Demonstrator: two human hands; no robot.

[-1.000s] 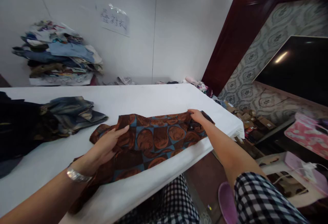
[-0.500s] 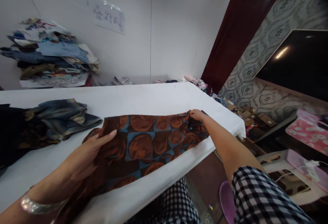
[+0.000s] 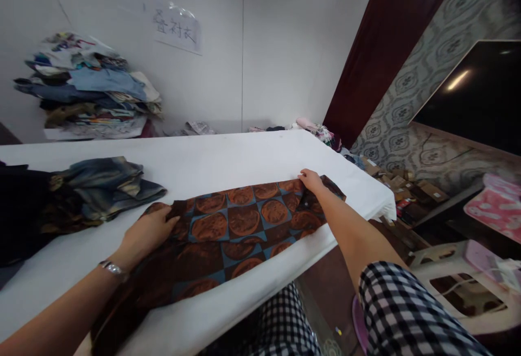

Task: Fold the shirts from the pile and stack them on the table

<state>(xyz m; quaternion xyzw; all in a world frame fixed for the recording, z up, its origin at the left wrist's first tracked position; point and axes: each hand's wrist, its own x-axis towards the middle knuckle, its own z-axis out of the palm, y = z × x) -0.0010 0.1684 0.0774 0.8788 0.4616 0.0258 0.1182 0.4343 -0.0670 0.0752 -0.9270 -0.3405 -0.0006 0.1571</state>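
The garment [image 3: 240, 231] lay flat on the white table [image 3: 228, 155], along its near edge, with one end hanging over that edge at the lower left. It was dark brown cloth printed in a checker of brown and blue squares, each carrying a large rust-orange round motif. Its surface was mostly smooth, with slight creases near each end.

The left hand [image 3: 144, 234] rested palm down on the left part of the garment. Its fingers [image 3: 165, 216] were curled around a bunched edge of the cloth, holding it. A silver bracelet [image 3: 112, 269] sat on the wrist behind the hand.

The right hand [image 3: 311, 179] lay on the far right corner of the garment. Its fingers [image 3: 303, 173] were close together and pressed on the cloth at the far edge; whether they pinched it could not be told. The forearm crossed over the right end of the garment, and a black-and-white checked sleeve [image 3: 402, 312] covered the upper arm.

Beyond the left fingers, close to the garment, lay a crumpled blue-grey garment [image 3: 106, 182] with dark cloth [image 3: 24, 209] to its left. Well beyond that, against the wall, stood a clothes pile [image 3: 89, 90]. A paper sign [image 3: 177, 27] was fixed to the wall above it.
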